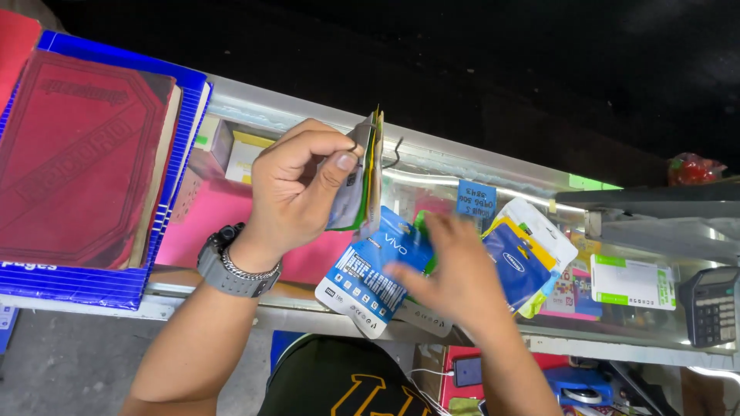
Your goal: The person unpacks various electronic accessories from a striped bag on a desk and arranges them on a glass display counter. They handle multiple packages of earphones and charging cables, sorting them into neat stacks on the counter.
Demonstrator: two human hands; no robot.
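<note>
Left hand [297, 185] is up over the glass tabletop [493, 181], fingers curled and thumb pinched onto a thin stack of packets [362, 185], held edge-on to me so their long axis runs roughly straight up from the counter, w/ a small wire hook [395, 151] poking out at the top right of the stack. Right hand [455, 273] is lower and to the right of that, blurred, so I can't tell how far open it is; it looks spread flat over the loose packets on the glass, touching or just above them. Nearest to it is the blue-and-white earphone packet [370, 273], which lies flat w/ its long axis slanting from lower left to upper right, its near end sticking out past my right hand toward my left wrist. So that packet sits below the held stack and between both hands, closer to the right one. Just right of my right hand is a blue-and-yellow pouch [520, 262], partly under a white one. Far right there's a calculator [709, 304], well apart from both hands. Off to the left, a red book [77, 154] lies on a blue notebook [85, 281], also well apart. Watch [231, 266] sits on my left wrist.
</note>
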